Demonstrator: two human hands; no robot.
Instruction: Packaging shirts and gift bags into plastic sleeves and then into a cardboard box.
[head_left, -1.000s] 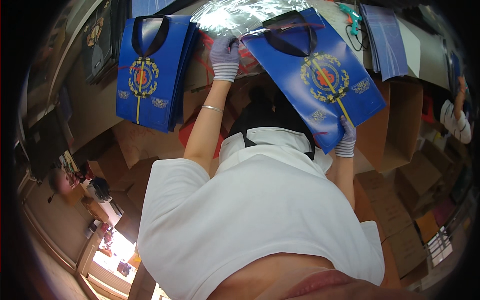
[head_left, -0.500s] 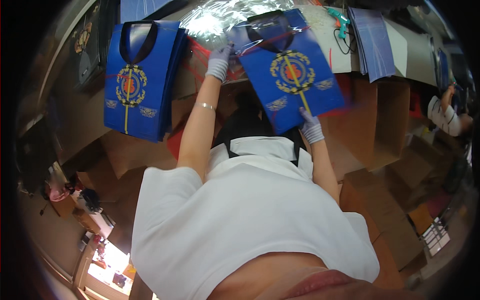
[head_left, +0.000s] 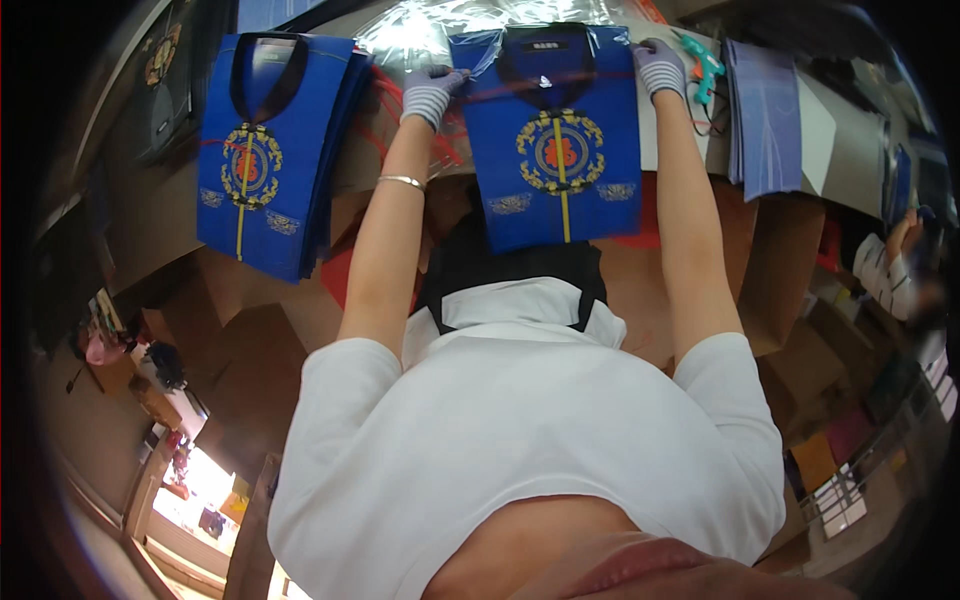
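A blue paper gift bag (head_left: 560, 215) with a black ribbon handle and a gold and red round emblem hangs upright over the table's near edge. Clear plastic film (head_left: 485, 60) with a thin red line lies across its upper part. My left hand (head_left: 432, 92), in a purple-grey glove with a striped cuff, pinches the film by the bag's upper left side. At the upper right corner, my gloved right hand (head_left: 660, 68) has its fingers curled on the film's edge; the fingertips are partly hidden. To the left stands a stack of matching blue gift bags (head_left: 270, 225).
Shiny clear plastic (head_left: 400, 35) is heaped at the table's back. A teal glue gun (head_left: 705, 68) with a black cord lies right, beside a pile of blue-grey sheets (head_left: 765, 120). Cardboard boxes (head_left: 785, 250) stand below the table. Another person's striped sleeve (head_left: 880, 275) shows far right.
My right hand has moved from the bag's bottom edge up to its upper right corner. The bag has turned from tilted to nearly straight. My left hand stays at the upper left.
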